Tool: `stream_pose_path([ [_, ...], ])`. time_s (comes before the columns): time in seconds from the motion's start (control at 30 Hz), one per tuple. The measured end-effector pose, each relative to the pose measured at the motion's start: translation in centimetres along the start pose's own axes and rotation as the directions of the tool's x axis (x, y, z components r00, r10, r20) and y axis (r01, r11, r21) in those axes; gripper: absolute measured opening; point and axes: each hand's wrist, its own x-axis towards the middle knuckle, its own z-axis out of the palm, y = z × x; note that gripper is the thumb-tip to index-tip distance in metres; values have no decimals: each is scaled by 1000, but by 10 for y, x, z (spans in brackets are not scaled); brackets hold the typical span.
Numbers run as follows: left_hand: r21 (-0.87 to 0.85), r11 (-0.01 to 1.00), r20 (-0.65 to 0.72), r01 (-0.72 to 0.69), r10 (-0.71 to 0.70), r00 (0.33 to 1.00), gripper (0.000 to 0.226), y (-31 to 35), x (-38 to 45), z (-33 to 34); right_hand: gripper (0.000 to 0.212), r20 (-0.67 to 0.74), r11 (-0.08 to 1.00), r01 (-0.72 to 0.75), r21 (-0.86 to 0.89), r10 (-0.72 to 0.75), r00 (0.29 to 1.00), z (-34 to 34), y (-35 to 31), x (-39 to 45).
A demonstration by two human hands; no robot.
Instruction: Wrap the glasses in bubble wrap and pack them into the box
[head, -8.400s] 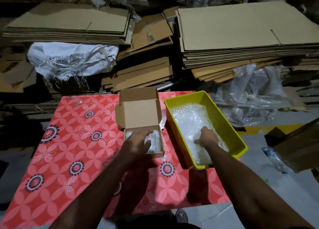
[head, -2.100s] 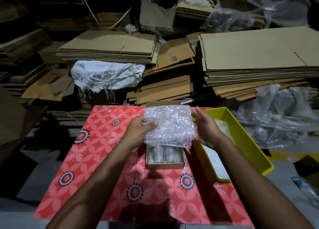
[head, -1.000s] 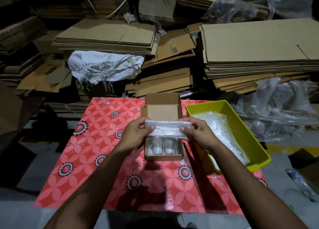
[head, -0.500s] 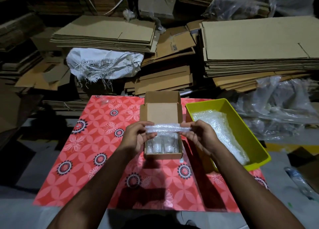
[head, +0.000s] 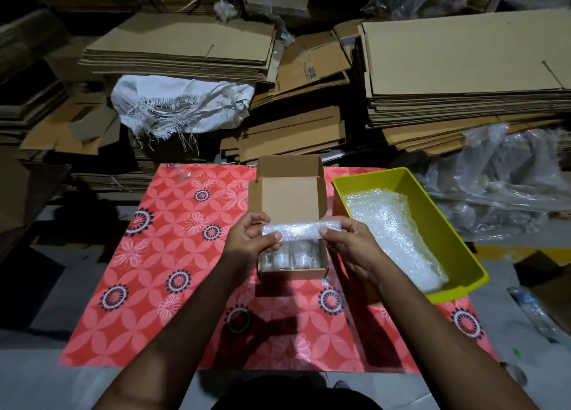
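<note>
Fingers (head: 272,237) of left hand (head: 247,246) and right hand (head: 349,242) pinching ends of folded bubble wrap (head: 301,229), held above box (head: 292,267). Glasses (head: 290,259) already inside. Wrap light, soft, springy; best gripped by edges. Glasses fragile.

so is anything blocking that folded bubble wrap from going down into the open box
Nothing visible blocks it. Both hands, left and right, hold the folded bubble wrap right above the open cardboard box, whose lid stands tilted back. Only the wrapped glasses already packed inside lie beneath it.
</note>
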Motion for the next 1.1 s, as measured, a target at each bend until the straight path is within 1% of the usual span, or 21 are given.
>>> stream_pose_path([
  [0.1, 32, 998, 5, 58, -58, 998, 28, -4, 2, -6, 22, -42, 998, 30, -56, -33, 999, -1, 5, 9],
  [0.17, 8, 997, -9, 71, -71, 997, 21, -7, 4, -5, 26, -63, 1000, 28, 7, -27, 998, -1, 8, 15],
  [0.23, -55, 995, -64, 86, -90, 994, 16, -13, 6, -2, 38, -47, 997, -14, 76, 18, 999, 2, 14, 21],
  [0.27, -84, 992, -78, 90, -97, 992, 15, -17, 5, 0, 37, -28, 996, -32, 82, 34, 999, 4, 16, 23],
  [0.3, -101, 990, -77, 93, -101, 992, 16, -22, 3, 1, 28, -13, 997, -39, 72, 40, 999, 7, 20, 25],
  [0.37, -107, 988, -55, 107, -113, 992, 19, -32, -2, 1, 8, -26, 999, -32, 19, 32, 999, 15, 24, 25],
  [0.47, -57, 988, -1, 145, -145, 989, 27, -42, -3, -7, 6, -123, 994, 19, -109, -32, 992, 16, 20, 29],
  [0.53, 82, 992, 28, 100, -102, 994, 34, -48, 3, -19, 3, -223, 961, 59, -270, -122, 967, 4, 13, 35],
  [0.57, 202, 978, 31, 46, -53, 998, 34, -52, 7, -24, 7, -263, 912, 76, -404, -196, 945, -4, 10, 39],
  [0.6, 335, 942, 26, -6, -3, 1000, 33, -56, 11, -30, 16, -272, 825, 77, -559, -271, 923, -12, 5, 43],
  [0.67, 560, 821, 56, -110, 95, 994, 29, -64, 17, -35, 22, -220, 624, 71, -778, -377, 900, -17, -4, 45],
  [0.7, 662, 728, 106, -178, 144, 984, 31, -68, 22, -36, 19, -186, 545, 76, -835, -410, 893, -17, -6, 48],
  [0.77, 811, 500, 230, -304, 205, 951, 41, -76, 31, -34, 16, -131, 437, 82, -896, -436, 891, -9, -6, 51],
  [0.8, 845, 427, 262, -322, 194, 945, 47, -81, 34, -34, 18, -116, 402, 80, -912, -441, 890, -5, -4, 53],
  [0.83, 859, 404, 260, -313, 183, 948, 49, -86, 35, -36, 20, -105, 385, 86, -919, -449, 888, -3, -2, 54],
  [0.9, 848, 443, 217, -291, 211, 953, 47, -90, 31, -40, 26, -74, 394, 126, -910, -455, 887, -3, 1, 55],
  [0.97, 805, 543, 126, -237, 234, 964, 43, -87, 24, -48, 27, 71, 344, 222, -912, -400, 914, 0, 1, 51],
  [1.0, 773, 602, 88, -202, 214, 973, 45, -84, 23, -51, 23, 192, 265, 290, -919, -341, 920, 5, 2, 50],
  [1.03, 744, 646, 70, -171, 179, 981, 50, -80, 22, -54, 20, 311, 156, 361, -920, -271, 911, 12, 6, 50],
  [1.07, 721, 674, 78, -160, 151, 985, 60, -77, 22, -56, 18, 407, 54, 425, -903, -202, 891, 20, 12, 52],
  [1.1, 703, 694, 95, -156, 125, 988, 71, -74, 22, -58, 19, 464, -13, 467, -884, -141, 875, 27, 20, 56],
])
